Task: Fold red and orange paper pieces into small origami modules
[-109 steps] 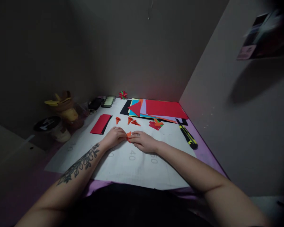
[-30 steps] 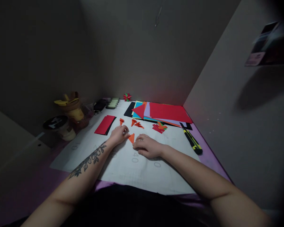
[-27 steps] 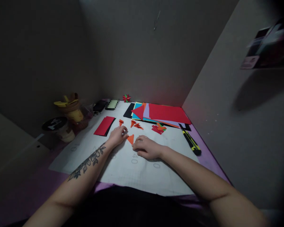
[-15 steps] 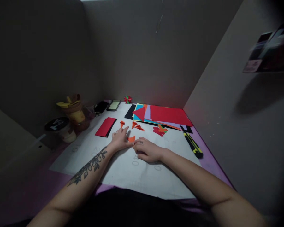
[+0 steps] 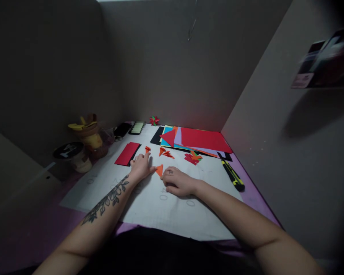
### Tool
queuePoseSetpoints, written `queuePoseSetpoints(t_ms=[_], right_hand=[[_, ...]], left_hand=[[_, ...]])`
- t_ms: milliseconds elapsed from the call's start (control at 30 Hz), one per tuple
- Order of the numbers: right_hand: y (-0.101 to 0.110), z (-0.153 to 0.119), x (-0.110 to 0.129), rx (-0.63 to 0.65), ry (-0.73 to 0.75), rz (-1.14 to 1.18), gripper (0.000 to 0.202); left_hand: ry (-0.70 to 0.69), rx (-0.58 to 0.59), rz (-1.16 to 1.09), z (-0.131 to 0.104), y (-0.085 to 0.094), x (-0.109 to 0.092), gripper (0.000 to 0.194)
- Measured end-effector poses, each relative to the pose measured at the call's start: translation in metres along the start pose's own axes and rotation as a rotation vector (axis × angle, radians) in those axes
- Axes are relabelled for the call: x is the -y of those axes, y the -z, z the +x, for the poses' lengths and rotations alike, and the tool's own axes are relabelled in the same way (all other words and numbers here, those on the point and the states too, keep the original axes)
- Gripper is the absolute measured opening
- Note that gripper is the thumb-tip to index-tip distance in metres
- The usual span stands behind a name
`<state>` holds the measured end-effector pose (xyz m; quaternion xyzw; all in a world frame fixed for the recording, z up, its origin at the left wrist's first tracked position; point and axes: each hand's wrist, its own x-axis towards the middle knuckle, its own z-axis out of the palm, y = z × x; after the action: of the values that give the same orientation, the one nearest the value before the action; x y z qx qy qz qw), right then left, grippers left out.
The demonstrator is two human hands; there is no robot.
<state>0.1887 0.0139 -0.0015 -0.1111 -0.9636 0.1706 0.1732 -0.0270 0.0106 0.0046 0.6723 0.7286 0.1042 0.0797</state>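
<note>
A small orange piece of paper [image 5: 159, 170], now triangular, lies on the white sheet between my two hands. My left hand [image 5: 140, 167] rests left of it with thumb and forefinger spread apart; the thumb tip reaches the paper's left edge. At the paper's lower right corner, the curled fingertips of my right hand [image 5: 177, 181] press it down. Just beyond my hands lie folded orange pieces [image 5: 168, 154], one of them close to my left forefinger [image 5: 147, 149].
A stack of red paper strips [image 5: 127, 153] lies left, coloured sheets [image 5: 206, 139] at the back right. Paper scraps [image 5: 192, 158] and a yellow-black utility knife [image 5: 233, 175] are on the right. A lidded cup [image 5: 74, 154] and a pot of tools [image 5: 88, 135] stand left.
My left hand has moved slightly left, its thumb drawing back from the right fingers. The orange paper went from a curved, bent shape to a flat triangle. My right hand has barely moved.
</note>
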Motion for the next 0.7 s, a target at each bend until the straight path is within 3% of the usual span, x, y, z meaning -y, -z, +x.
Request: queuePoseSetpoints(t_ms=[167,267,367,467,600,700], right_hand=[[0.001,0.001,0.003,0.001,-0.011,0.018,0.006],[0.002,0.002,0.004,-0.013,-0.007,0.044,0.008],[0.002,0.002,0.002,-0.038,0.009,0.080,0.013],[-0.001,0.000,-0.002,-0.082,0.013,0.125,0.016],[-0.004,-0.001,-0.009,-0.330,-0.213,0.148,0.009],[-0.005,0.001,-0.013,-0.515,-0.428,0.181,0.004]], left_hand=[[0.028,-0.105,-0.040,-0.001,-0.001,0.005,0.063],[-0.053,-0.168,-0.118,-0.002,-0.003,0.008,0.045],[-0.221,-0.118,-0.208,-0.002,-0.005,0.010,0.025],[-0.338,-0.029,-0.187,-0.001,-0.006,0.011,0.019],[-0.373,0.018,-0.199,0.000,-0.004,0.010,0.014],[-0.382,-0.010,-0.391,-0.001,-0.001,0.007,0.015]])
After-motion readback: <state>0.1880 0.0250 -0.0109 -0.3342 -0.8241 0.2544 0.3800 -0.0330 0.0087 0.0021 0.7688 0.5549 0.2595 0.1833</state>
